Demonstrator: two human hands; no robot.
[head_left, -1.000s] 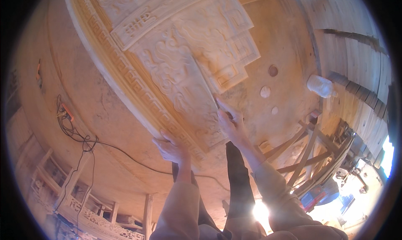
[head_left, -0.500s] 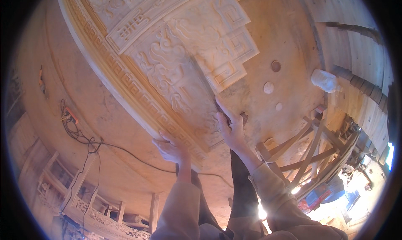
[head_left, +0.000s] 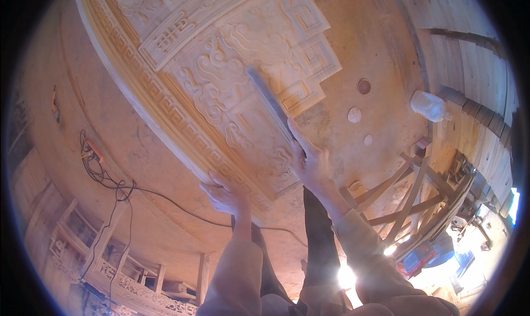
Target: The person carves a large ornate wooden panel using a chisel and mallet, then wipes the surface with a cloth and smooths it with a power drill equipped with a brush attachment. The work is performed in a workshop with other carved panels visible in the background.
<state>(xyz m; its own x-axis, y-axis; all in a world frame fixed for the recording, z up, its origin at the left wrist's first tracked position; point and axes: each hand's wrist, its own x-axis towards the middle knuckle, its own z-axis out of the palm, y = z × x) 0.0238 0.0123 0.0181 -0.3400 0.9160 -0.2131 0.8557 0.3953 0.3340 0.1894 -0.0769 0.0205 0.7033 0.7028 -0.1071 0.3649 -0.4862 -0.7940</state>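
A large pale carved wooden panel (head_left: 218,103) with scrolling relief and a stepped right edge stretches from the top of the view down toward my legs. At its lower left edge my left hand (head_left: 223,195) grips the rim, fingers bent around the border. My right hand (head_left: 310,160) is closed on the near end of a long, flat grey file (head_left: 269,99). The file lies slantwise over the carving, its far tip beside the cloud scrolls and its shaft next to the stepped edge. The palm hides the file's grip.
A dark cable (head_left: 182,210) runs over the brown floor to an orange power tool (head_left: 95,151) at left. Crossed wooden trestle legs (head_left: 411,203) stand at right. A clear plastic container (head_left: 428,106) and stacked boards (head_left: 469,67) are farther right. Carved woodwork (head_left: 141,294) stands lower left.
My right hand has shifted slightly right and nearer to me. The file has turned so its broad grey face shows more. My left hand and the panel look unmoved.
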